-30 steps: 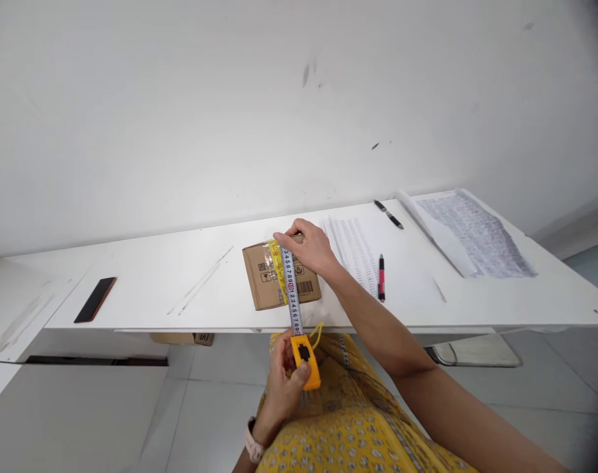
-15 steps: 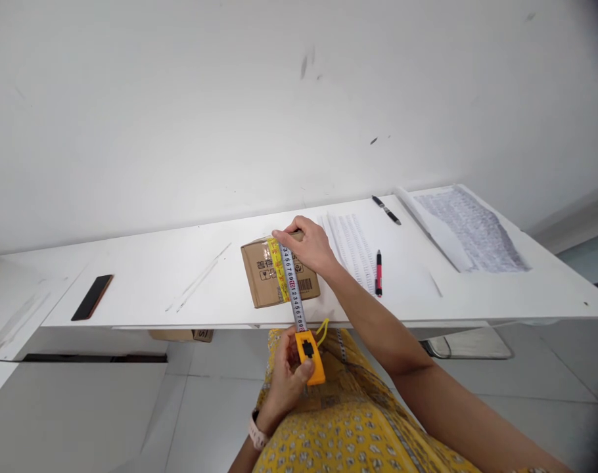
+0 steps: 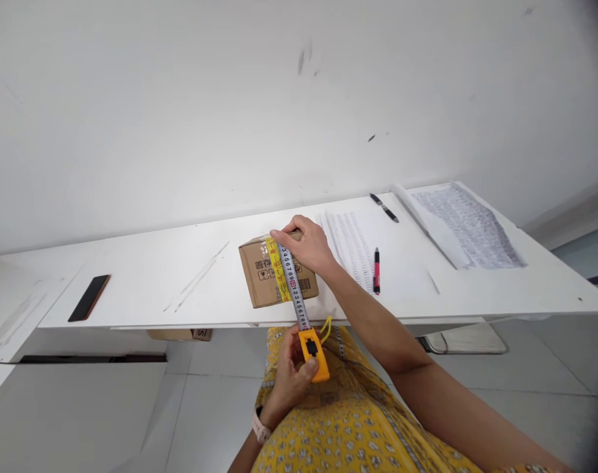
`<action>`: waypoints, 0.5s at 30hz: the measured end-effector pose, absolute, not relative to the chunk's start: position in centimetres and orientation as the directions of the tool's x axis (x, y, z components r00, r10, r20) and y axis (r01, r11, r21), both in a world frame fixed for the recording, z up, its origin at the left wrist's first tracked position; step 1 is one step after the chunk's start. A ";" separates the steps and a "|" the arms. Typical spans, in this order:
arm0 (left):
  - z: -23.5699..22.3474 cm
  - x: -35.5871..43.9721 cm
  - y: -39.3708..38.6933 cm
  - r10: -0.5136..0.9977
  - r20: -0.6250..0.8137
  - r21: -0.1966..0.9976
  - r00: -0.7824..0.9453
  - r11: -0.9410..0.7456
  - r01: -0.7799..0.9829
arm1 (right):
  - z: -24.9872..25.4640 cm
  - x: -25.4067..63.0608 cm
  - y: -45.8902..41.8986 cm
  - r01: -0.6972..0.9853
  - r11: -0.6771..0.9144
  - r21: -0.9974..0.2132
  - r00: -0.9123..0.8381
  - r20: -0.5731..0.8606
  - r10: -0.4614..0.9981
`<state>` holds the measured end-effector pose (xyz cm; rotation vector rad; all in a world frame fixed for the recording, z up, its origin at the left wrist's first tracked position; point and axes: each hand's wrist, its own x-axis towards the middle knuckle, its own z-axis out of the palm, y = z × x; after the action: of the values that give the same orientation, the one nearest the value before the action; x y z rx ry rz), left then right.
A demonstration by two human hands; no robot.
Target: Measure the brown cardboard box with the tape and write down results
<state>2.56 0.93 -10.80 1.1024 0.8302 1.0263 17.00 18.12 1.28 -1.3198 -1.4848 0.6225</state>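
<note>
fingers (image 3: 307, 369) hold tape measure (image 3: 321, 370) seemingly flat across carton (image 3: 258, 286).

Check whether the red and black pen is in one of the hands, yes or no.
No, the red and black pen lies on the printed sheets, right of the cardboard box.

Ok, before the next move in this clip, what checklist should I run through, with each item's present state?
1. Left hand grips the tape measure: ok.
2. Right hand holds the blade at the carton's far edge: ok.
3. Blade's zero end flush with that edge: cannot tell, fingers cover it.
4. Blade lock engaged: cannot tell.
5. Carton resting on the desk, behind its front edge: ok.
6. Red-and-black pen uncovered: ok.
</note>
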 end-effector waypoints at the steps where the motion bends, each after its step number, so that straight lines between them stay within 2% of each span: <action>1: -10.8 2.5 0.9 0.946 -0.038 0.964 0.323 0.120 -0.239 | 1.2 17.0 18.2 0.410 0.274 -0.870 0.112 0.346 0.931; 6: -9.0 -0.3 0.5 0.940 -0.084 0.926 0.332 0.197 -0.321 | 0.4 17.0 18.4 0.365 0.397 -0.843 0.139 0.470 0.872; 8: -7.8 -2.3 0.3 0.968 -0.064 0.914 0.242 0.154 -0.375 | 0.0 16.8 18.0 0.399 0.470 -0.788 0.150 0.561 0.814; 12: -6.1 -5.4 0.4 0.999 0.021 0.922 -0.039 -0.034 -0.386 | -1.4 15.4 16.6 0.535 0.612 -0.582 0.067 0.752 0.656; 15: -5.8 -5.8 0.8 0.995 0.041 0.941 -0.093 -0.069 -0.331 | -3.1 14.1 15.6 0.559 0.659 -0.502 -0.020 0.787 0.616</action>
<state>-5.76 0.78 -5.81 0.9507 0.9859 1.4539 14.08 15.64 -3.10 -0.9685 -1.6775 0.0591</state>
